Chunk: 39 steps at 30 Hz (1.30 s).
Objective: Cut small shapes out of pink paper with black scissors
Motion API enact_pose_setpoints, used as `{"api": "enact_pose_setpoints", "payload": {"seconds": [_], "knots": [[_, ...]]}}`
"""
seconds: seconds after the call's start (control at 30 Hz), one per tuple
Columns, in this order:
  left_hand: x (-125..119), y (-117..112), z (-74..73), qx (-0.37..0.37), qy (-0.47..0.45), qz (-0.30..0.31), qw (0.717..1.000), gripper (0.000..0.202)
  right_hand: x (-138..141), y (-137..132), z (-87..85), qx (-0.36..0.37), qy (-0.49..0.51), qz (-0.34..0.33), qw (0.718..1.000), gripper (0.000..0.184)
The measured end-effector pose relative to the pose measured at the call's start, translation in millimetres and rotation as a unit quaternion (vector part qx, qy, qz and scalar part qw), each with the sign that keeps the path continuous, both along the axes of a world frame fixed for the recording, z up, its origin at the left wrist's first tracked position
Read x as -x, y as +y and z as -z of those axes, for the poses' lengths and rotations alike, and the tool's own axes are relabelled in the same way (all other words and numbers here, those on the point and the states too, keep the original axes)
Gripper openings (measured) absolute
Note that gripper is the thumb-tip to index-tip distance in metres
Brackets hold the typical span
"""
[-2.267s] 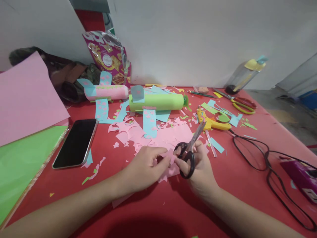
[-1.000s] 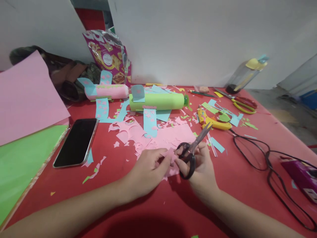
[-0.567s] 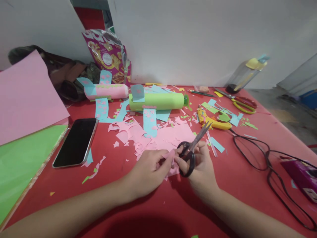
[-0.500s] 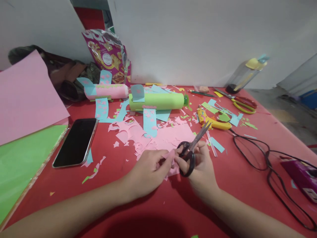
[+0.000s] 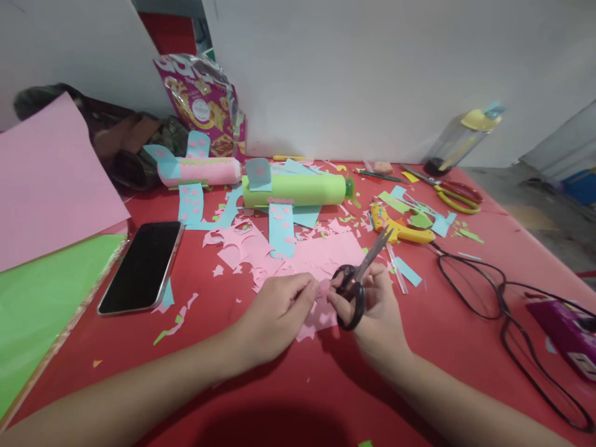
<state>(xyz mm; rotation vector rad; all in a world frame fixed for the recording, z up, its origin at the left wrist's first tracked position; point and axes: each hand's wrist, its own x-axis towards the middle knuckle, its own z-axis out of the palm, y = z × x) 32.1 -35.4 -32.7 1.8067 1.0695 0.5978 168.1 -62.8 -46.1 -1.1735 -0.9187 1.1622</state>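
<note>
Between my fingertips is a small pink paper piece. My left hand pinches its left side with thumb and forefinger. Black-handled scissors hang on my right hand, blades pointing up and away; the right thumb and fingertip also touch the pink piece. Under and beyond my hands lie pink paper scraps and a pink sheet. Behind them rests a green paper-covered tube with blue star-dotted flaps. To its left is a similar pink tube.
A phone and large pink and green sheets lie left. At right are a yellow glue gun, its black cord, red-yellow scissors, a bottle and a purple box. A snack bag stands behind.
The small pink piece has turned between my fingers and shows a smaller, rounder outline. My left fingers have shifted their pinch slightly; the scissors stay almost in place.
</note>
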Motion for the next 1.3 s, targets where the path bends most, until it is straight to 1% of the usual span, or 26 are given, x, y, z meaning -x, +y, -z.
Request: {"api": "enact_pose_setpoints", "payload": {"seconds": [0.23,0.4,0.6,0.7,0.9,1.13,1.3], "knots": [[1.7,3.2,1.5,-0.032,0.032,0.021,0.999,0.031,0.4,-0.4,-0.4,0.008,0.01,-0.005,1.0,0.034],[2.5,3.3,-1.6,-0.057,0.05,0.028,0.997,0.032,0.5,-0.4,-0.6,0.01,0.012,-0.007,1.0,0.034],[0.7,2.7,-5.4,-0.03,0.027,0.037,0.998,0.027,-0.5,-0.8,-0.2,-0.003,0.011,-0.013,1.0,0.033],[0.0,3.3,-4.5,-0.023,0.034,0.028,0.999,0.03,-0.3,-0.9,1.3,-0.001,0.018,-0.012,1.0,0.032],[0.8,4.1,-3.1,0.012,0.01,0.008,1.0,0.03,0.0,0.0,3.8,-0.013,0.026,0.007,1.0,0.03],[0.5,3.1,-2.9,0.017,0.026,0.036,0.999,0.03,-0.3,0.6,2.6,-0.014,0.006,0.018,1.0,0.028],[0.3,3.7,-3.1,0.025,0.02,0.03,0.999,0.03,0.3,0.6,2.3,-0.006,0.0,0.017,1.0,0.029]]}}
